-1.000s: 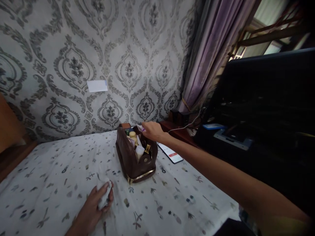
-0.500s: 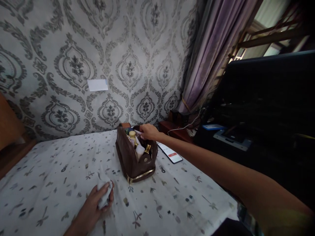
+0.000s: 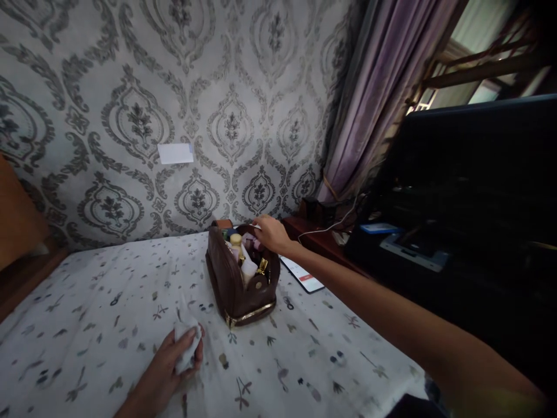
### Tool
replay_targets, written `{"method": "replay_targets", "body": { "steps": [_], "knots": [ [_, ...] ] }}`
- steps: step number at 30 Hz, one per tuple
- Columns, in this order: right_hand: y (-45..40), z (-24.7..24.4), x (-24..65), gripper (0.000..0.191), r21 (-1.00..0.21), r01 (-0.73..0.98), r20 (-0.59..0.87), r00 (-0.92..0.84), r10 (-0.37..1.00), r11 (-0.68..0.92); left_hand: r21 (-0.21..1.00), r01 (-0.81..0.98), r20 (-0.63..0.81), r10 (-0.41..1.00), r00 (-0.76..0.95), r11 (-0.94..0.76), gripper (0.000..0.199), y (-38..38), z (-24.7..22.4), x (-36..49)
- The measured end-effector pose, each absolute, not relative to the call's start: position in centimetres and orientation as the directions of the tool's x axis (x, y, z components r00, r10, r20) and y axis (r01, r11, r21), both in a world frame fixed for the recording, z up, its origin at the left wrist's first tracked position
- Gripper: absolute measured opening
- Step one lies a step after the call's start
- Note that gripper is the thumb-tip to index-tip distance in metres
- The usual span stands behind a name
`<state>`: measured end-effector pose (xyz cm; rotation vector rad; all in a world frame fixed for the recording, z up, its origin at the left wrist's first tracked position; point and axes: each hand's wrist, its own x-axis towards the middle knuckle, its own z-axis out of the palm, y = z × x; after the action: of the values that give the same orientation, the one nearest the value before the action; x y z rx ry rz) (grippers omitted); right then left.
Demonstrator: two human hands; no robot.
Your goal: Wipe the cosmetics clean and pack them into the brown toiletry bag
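Note:
A brown leather toiletry bag (image 3: 237,293) stands unzipped on the patterned white sheet, gold zips at its front. Inside it show a yellow-capped bottle (image 3: 235,240), a whitish tube (image 3: 248,268) and several pink and other small items. My right hand (image 3: 272,232) is at the bag's far right rim, fingers bent and closed; what they grip is partly hidden, though a thin whitish edge shows beneath them. My left hand (image 3: 174,354), nearer me and left of the bag, is closed around a crumpled white cloth (image 3: 188,351).
A lit phone (image 3: 307,277) lies right of the bag, partly under my right forearm. Behind the bed rises a patterned wall (image 3: 235,69) with a white card (image 3: 175,153). At right are a purple curtain (image 3: 369,104), a white cable (image 3: 331,225) and a dark case-like object (image 3: 470,168).
My right hand has moved slightly right and up, from over the bag's opening to its far right rim. My left hand still grips the cloth. The view has shifted a little.

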<state>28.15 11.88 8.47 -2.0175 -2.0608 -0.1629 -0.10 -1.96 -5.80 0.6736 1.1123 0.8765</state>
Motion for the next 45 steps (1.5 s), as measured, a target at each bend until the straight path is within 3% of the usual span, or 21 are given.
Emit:
{"method": "replay_targets", "body": {
  "steps": [3,8,12,15,18,24,33,39,45],
  "knots": [
    [12.2,7.7,29.2,0.042,-0.193,0.98,0.268,0.098,0.959,-0.046,0.815,-0.274,-0.484,0.86,0.164,0.511,0.064,-2.1,-5.5,0.0],
    [13.3,5.9,30.0,0.026,-0.357,0.933,0.122,0.085,0.989,-0.037,0.801,-0.288,-0.501,0.851,0.156,0.524,0.066,-2.0,-5.7,0.1],
    [13.6,5.2,29.7,0.019,-0.39,0.921,0.11,0.058,0.992,-0.011,0.81,-0.265,-0.494,0.853,0.171,0.523,0.061,-1.8,-6.0,0.0],
    [13.5,5.1,29.7,0.051,-0.391,0.921,0.124,0.055,0.991,-0.002,0.821,-0.264,-0.482,0.862,0.155,0.506,0.057,-1.9,-5.9,0.1],
    [13.1,5.5,29.5,0.071,-0.362,0.932,0.126,0.032,0.991,0.016,0.842,-0.231,-0.459,0.872,0.168,0.487,0.058,-2.0,-5.6,0.2],
    [12.2,6.4,28.2,0.023,-0.181,0.982,0.134,-0.037,0.99,0.061,0.854,-0.209,-0.441,0.876,0.196,0.477,0.059,-2.1,-5.3,0.2],
    [12.0,7.1,26.8,0.034,0.045,0.998,0.005,-0.04,0.999,0.04,0.858,-0.186,-0.441,0.872,0.213,0.48,0.064,-1.9,-5.6,0.1],
    [12.8,7.2,26.5,0.04,0.044,0.998,0.006,0.036,0.999,-0.036,0.864,-0.187,-0.432,0.879,0.203,0.468,0.063,-1.8,-6.2,0.1],
    [12.4,6.6,26.6,0.034,0.001,1.0,0.068,0.031,0.997,-0.031,0.863,-0.185,-0.422,0.872,0.247,0.47,0.053,-1.8,-6.5,-0.2]
  ]
}}
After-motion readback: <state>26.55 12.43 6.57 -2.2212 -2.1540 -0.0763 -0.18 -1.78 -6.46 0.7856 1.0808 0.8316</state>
